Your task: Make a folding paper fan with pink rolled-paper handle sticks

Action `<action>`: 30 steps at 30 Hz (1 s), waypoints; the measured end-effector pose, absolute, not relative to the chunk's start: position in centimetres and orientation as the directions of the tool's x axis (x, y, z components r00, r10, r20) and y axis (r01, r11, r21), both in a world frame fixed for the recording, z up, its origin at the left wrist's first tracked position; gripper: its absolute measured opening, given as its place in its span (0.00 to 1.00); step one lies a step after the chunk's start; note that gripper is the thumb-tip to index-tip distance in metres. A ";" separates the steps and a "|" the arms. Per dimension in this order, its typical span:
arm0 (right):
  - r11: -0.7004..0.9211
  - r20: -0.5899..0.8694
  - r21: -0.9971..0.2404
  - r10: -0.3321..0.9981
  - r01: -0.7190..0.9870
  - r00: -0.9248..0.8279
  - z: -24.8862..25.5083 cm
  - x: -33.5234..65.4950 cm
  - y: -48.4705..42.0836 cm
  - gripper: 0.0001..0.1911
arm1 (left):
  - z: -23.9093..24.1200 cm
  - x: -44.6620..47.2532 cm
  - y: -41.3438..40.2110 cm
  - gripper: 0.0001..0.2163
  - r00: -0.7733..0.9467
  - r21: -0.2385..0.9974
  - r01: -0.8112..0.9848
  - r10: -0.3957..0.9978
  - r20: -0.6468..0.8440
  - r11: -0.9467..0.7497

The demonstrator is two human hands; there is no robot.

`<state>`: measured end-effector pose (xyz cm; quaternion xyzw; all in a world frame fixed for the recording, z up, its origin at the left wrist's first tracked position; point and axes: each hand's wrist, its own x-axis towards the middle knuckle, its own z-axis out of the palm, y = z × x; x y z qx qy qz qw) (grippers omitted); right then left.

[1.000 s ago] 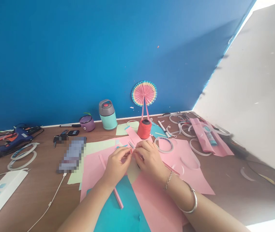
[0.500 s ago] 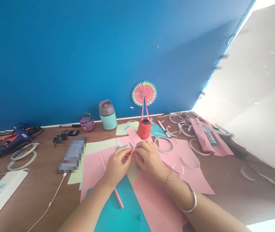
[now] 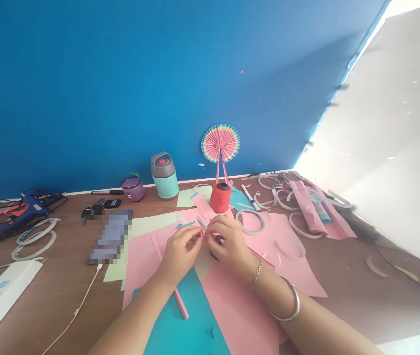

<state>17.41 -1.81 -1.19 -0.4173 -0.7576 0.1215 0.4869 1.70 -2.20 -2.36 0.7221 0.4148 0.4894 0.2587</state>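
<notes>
My left hand (image 3: 181,250) is closed, its thumb and forefinger pinching a small red piece (image 3: 202,232); its kind is too small to tell. Beside it, fingertips almost meeting, my right hand (image 3: 230,241) is closed around scissors. The silver blades (image 3: 201,223) poke out past the fingers, and a dark handle loop shows under the palm. Both hands are above pink paper (image 3: 247,301) and a teal sheet (image 3: 191,315). A folded pink paper strip (image 3: 181,303) lies under my left wrist. Just behind the hands stands a red thread spool (image 3: 220,198) with a round pleated paper fan (image 3: 220,143) on two pink sticks.
Tape rings (image 3: 250,222) and a marker (image 3: 250,197) lie to the right, near folded pink paper (image 3: 308,209). On the left are a phone (image 3: 112,236), a power strip (image 3: 8,296) and a glue gun (image 3: 25,214). A teal flask (image 3: 165,180) and purple cup (image 3: 133,189) stand by the wall.
My right hand has turned slightly and its fingers have loosened, so the dark scissor handle shows more. My left hand stays almost still with the red piece.
</notes>
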 end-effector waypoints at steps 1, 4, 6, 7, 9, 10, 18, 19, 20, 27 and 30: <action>0.604 0.615 -0.627 0.771 0.492 -0.162 -1.2 17.4 -1.8 0.08 | -2.4 1.7 -2.2 0.07 0.175 0.780 0.345 0.852 0.493 -0.522; 0.519 0.521 -0.741 0.845 0.425 -0.123 -1.3 17.3 -1.8 0.07 | -2.4 1.7 -2.1 0.08 0.167 0.781 0.343 0.853 0.495 -0.521; 0.467 0.466 -0.798 0.879 0.381 -0.101 -1.2 17.3 -1.9 0.06 | -2.5 1.7 -2.1 0.08 0.160 0.784 0.340 0.854 0.496 -0.519; 0.450 0.449 -0.818 0.889 0.359 -0.090 -1.1 17.3 -1.9 0.05 | -2.5 1.7 -2.1 0.08 0.157 0.786 0.338 0.855 0.495 -0.517; 0.422 0.424 -0.849 0.903 0.317 -0.066 -0.9 17.3 -1.9 0.05 | -2.5 1.6 -2.1 0.08 0.145 0.794 0.337 0.861 0.488 -0.507; 0.407 0.410 -0.864 0.910 0.298 -0.054 -0.7 17.4 -1.8 0.04 | -2.5 1.6 -2.0 0.08 0.135 0.799 0.335 0.865 0.483 -0.499; 0.230 0.246 -0.969 0.929 0.089 0.275 -0.4 19.8 -0.1 0.04 | -2.0 0.4 -1.0 0.08 -0.037 0.879 0.299 0.916 0.400 -0.371; 0.194 0.200 -0.980 0.924 0.053 0.326 -0.4 20.1 0.2 0.04 | -2.0 0.2 -0.8 0.08 -0.060 0.892 0.286 0.922 0.382 -0.351; 0.156 0.152 -0.988 0.914 0.020 0.377 -0.4 20.5 0.5 0.05 | -2.0 -0.1 -0.7 0.09 -0.079 0.903 0.272 0.928 0.365 -0.332; 0.071 0.027 -0.996 0.793 -0.049 0.608 -0.6 22.1 1.8 0.12 | -1.9 -1.2 0.0 0.12 -0.214 0.912 0.283 0.907 0.363 -0.298; 0.090 0.209 -0.967 0.819 0.240 0.535 -1.0 22.1 1.7 0.12 | -1.5 -1.2 -0.2 0.12 -0.230 0.869 0.369 0.874 0.429 -0.329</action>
